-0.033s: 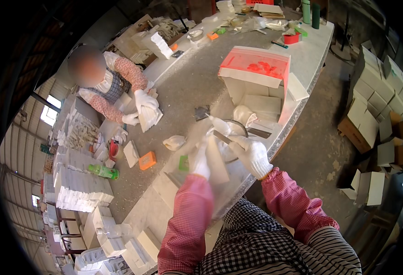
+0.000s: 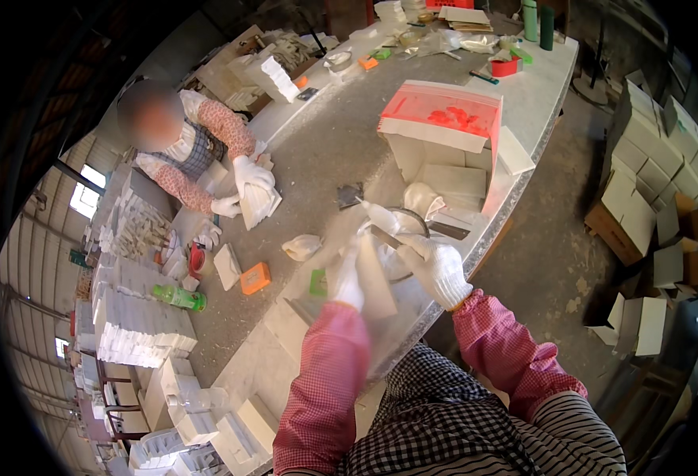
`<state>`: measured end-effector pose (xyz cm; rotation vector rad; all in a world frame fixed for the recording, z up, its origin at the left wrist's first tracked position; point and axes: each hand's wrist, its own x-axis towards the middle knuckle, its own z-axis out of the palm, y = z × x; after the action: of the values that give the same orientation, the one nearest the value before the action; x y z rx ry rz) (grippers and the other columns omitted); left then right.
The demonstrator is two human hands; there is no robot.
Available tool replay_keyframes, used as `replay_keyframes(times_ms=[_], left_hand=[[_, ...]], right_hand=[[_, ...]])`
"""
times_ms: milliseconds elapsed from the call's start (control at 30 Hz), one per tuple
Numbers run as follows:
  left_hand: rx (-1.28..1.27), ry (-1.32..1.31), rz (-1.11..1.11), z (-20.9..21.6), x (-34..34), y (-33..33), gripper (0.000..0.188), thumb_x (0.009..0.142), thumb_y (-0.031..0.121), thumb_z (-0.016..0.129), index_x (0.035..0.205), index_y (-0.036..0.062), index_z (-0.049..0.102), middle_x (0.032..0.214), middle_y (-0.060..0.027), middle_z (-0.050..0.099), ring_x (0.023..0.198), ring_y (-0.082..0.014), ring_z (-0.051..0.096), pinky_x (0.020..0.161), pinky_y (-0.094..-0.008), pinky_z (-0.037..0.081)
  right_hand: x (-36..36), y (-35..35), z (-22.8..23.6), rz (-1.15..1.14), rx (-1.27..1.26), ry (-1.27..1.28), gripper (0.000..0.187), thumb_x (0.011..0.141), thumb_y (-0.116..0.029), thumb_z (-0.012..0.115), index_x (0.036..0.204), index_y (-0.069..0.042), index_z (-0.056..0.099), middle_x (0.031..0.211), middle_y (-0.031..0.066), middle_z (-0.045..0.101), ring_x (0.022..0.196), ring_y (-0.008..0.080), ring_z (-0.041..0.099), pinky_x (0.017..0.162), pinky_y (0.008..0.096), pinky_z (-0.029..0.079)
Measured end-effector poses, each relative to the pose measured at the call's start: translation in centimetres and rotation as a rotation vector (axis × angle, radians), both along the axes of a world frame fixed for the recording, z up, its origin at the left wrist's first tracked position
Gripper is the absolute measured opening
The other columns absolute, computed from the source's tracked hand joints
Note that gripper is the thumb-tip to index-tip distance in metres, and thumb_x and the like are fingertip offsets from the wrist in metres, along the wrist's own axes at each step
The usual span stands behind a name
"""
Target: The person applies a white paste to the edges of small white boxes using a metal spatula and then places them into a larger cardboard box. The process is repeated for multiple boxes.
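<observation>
My left hand (image 2: 346, 282) is in a white glove and blurred by motion. Its fingers are closed around something pale that I cannot make out. A white-gloved right hand (image 2: 442, 276), also mine, grips a flat metal blade (image 2: 385, 238) that points up and left toward the left hand. Just past my fingers, a pale lump (image 2: 381, 216) lies over a round basin (image 2: 419, 220), which my hands partly cover. Between my hands, a white flat board (image 2: 377, 282) leans at a slant. Another dark flat blade (image 2: 448, 230) rests by the basin's right side.
Beyond the basin stands an open carton (image 2: 436, 151) with a red top. A white bundle (image 2: 302, 247), a green block (image 2: 318, 282) and an orange block (image 2: 255, 278) lie to the left. Across the table, a co-worker (image 2: 198, 147) handles white pieces. White stacks (image 2: 139, 317) line the left.
</observation>
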<state>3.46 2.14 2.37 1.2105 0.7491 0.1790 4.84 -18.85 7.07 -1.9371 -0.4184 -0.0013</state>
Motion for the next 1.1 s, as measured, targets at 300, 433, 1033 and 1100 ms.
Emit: replay_keyframes(times_ms=[300,433,1033,1100], left_hand=[[-0.14,-0.063,-0.071,0.2,-0.4,-0.4,0.055,0.1,0.047,0.065,0.134,0.0045,0.064,0.121,-0.0067,0.07,0.107,-0.0182,0.065,0.092,-0.032,0.053],[0.156,-0.04,-0.146,-0.2,0.2,0.9,0.052,0.103,0.046,0.061,0.133,0.0042,0.065,0.124,-0.0062,0.069,0.111,-0.0175,0.063,0.096,-0.031,0.05],[-0.055,-0.146,-0.087,1.5,0.2,1.0,0.039,0.099,0.035,0.071,0.118,0.0006,0.068,0.103,-0.0072,0.071,0.086,-0.0156,0.067,0.072,-0.0306,0.055],[-0.378,-0.3,-0.137,-0.8,0.4,1.1,0.039,0.099,0.036,0.07,0.115,0.0001,0.068,0.101,-0.0079,0.072,0.085,-0.0157,0.068,0.068,-0.0304,0.056]], right_hand=[[0.3,-0.1,-1.9,-0.055,-0.051,-0.127,0.027,0.096,-0.025,0.066,0.118,-0.01,0.074,0.102,0.0189,0.074,0.094,0.0366,0.071,0.08,0.0421,0.056],[0.3,-0.3,-3.5,-0.071,-0.062,-0.229,0.025,0.096,-0.027,0.065,0.116,-0.015,0.075,0.09,0.0189,0.073,0.083,0.0379,0.071,0.071,0.0451,0.056],[0.9,-1.1,-3.1,0.079,-0.124,-0.101,0.024,0.093,-0.021,0.063,0.11,-0.012,0.077,0.09,0.0203,0.071,0.085,0.039,0.069,0.078,0.0443,0.054],[1.0,-0.7,-3.3,0.05,-0.019,-0.029,0.024,0.093,-0.02,0.066,0.112,-0.009,0.076,0.092,0.0196,0.072,0.086,0.0368,0.069,0.079,0.0412,0.054]])
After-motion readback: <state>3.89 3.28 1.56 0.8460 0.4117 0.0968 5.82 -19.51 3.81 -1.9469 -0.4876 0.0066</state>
